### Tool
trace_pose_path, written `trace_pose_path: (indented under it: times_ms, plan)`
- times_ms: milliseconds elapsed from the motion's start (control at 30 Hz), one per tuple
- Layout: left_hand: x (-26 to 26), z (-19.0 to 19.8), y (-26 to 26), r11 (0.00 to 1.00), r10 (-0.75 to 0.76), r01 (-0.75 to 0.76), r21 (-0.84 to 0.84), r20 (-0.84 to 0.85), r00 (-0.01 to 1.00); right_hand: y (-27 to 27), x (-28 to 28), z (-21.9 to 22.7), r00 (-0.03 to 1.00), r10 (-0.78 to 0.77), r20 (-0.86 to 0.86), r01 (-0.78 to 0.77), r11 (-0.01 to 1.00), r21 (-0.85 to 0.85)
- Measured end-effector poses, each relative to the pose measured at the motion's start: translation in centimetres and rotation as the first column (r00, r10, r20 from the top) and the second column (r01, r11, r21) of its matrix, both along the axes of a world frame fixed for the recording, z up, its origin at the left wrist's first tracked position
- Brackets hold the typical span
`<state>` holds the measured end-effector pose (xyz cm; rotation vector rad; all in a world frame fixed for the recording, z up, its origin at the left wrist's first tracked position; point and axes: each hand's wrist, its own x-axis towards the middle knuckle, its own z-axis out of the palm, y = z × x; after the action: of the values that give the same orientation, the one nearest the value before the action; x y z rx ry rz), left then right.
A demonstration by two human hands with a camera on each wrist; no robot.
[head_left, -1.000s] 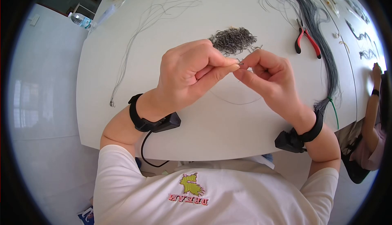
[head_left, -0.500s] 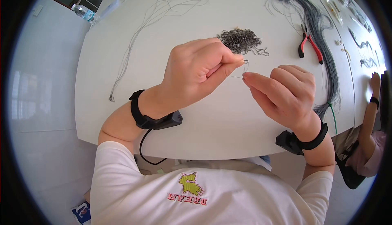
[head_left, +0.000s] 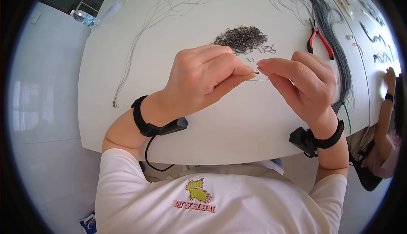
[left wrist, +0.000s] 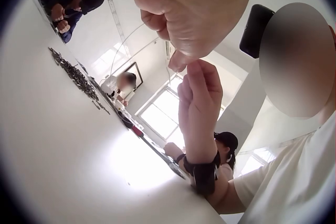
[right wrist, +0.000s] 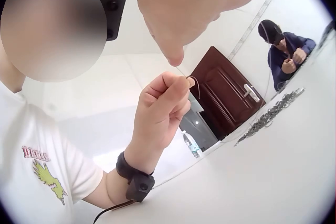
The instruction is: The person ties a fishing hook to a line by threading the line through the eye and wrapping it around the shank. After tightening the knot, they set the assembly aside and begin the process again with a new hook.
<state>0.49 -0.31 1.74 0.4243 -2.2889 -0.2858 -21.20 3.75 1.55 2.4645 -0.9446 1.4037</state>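
In the head view my left hand (head_left: 207, 72) pinches a small dark fishhook (head_left: 256, 72) between thumb and forefinger, most of it hidden by the fingertips. Thin grey fishing line (head_left: 263, 80) runs off from it to the right. My right hand (head_left: 303, 81) has thumb and forefinger tips together on the line, just above and right of the hook. From the right wrist view, a short loop of line (right wrist: 198, 88) curves out at the left hand's (right wrist: 163, 106) fingertips. Beyond the hands lies a pile of dark hooks (head_left: 241, 39), with one loose hook (head_left: 250, 60) nearer.
Red-handled pliers (head_left: 320, 42) lie at the right beside a long grey bundle of line (head_left: 342, 70) tied with green. Several separate lines (head_left: 137, 41) stretch along the left, hooks (head_left: 115, 104) at their near end. A water bottle (head_left: 83, 18) stands far left. Another person's arm (head_left: 383, 119) is at right.
My right hand drew away from the left fingertips toward lower right, then came back up close beside them. The left hand kept its pinch on the hook. A bit of line now shows between the hands.
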Motion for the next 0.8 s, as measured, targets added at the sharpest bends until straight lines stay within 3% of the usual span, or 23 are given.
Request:
trace_pose_path:
  times_ms: [167, 233, 267, 333, 367, 433, 467, 533, 667, 733, 767, 800]
  plan:
    - [0.0, 0.2, 0.2, 1.0, -0.01, 0.01, -0.008, 0.008, 1.0, 0.0, 0.5, -0.2, 0.993, 0.003, 0.122, -0.02, 0.99, 0.138]
    - [0.0, 0.3, 0.2, 1.0, -0.015, 0.015, 0.0, 0.005, 1.0, 0.5, 0.8, -0.1, 0.959, -0.08, 0.271, -0.054, 0.89, 0.453]
    - [0.1, 0.3, 0.3, 1.0, -0.017, 0.017, 0.008, 0.003, 1.0, 0.4, 0.7, -0.2, 0.959, -0.081, 0.272, -0.054, 0.89, 0.452]
    - [0.2, 0.4, 0.3, 1.0, -0.019, 0.019, 0.009, 0.003, 1.0, 0.0, 0.6, -0.8, 0.919, -0.095, 0.382, -0.181, 0.759, 0.625]
    - [0.2, 0.4, 0.3, 1.0, -0.019, 0.019, 0.01, 0.003, 1.0, -0.1, 0.7, -1.2, 0.919, -0.096, 0.382, -0.18, 0.76, 0.625]
    - [0.2, 0.4, 0.3, 1.0, -0.023, 0.023, 0.021, -0.017, 1.0, -0.3, 1.1, -2.0, 0.778, -0.124, 0.616, -0.447, 0.58, 0.682]
    - [0.2, 0.4, 0.3, 0.999, -0.025, 0.026, 0.033, -0.036, 0.999, -0.3, 1.3, -2.1, 0.778, -0.124, 0.615, -0.446, 0.58, 0.681]
    - [0.2, 0.3, 0.3, 0.999, -0.012, 0.014, 0.039, -0.048, 0.999, -0.3, 1.6, -2.4, 0.666, -0.188, 0.722, -0.593, 0.455, 0.665]
    - [0.2, 0.5, 0.4, 0.995, 0.049, -0.043, 0.085, -0.062, 0.997, 0.0, 2.0, -2.6, 0.663, -0.176, 0.728, -0.595, 0.467, 0.654]
    - [0.2, 0.3, 0.4, 0.993, 0.065, -0.056, 0.107, -0.083, 0.994, 0.4, 2.1, -2.4, 0.818, -0.136, 0.559, -0.39, 0.585, 0.712]
    - [0.1, 0.2, 0.5, 0.989, 0.079, -0.065, 0.131, -0.101, 0.992, 0.6, 2.3, -2.4, 0.856, -0.128, 0.5, -0.308, 0.652, 0.693]
    - [0.1, 0.2, 0.5, 0.989, 0.081, -0.067, 0.13, -0.102, 0.992, 0.6, 2.3, -2.4, 0.857, -0.125, 0.5, -0.309, 0.652, 0.693]
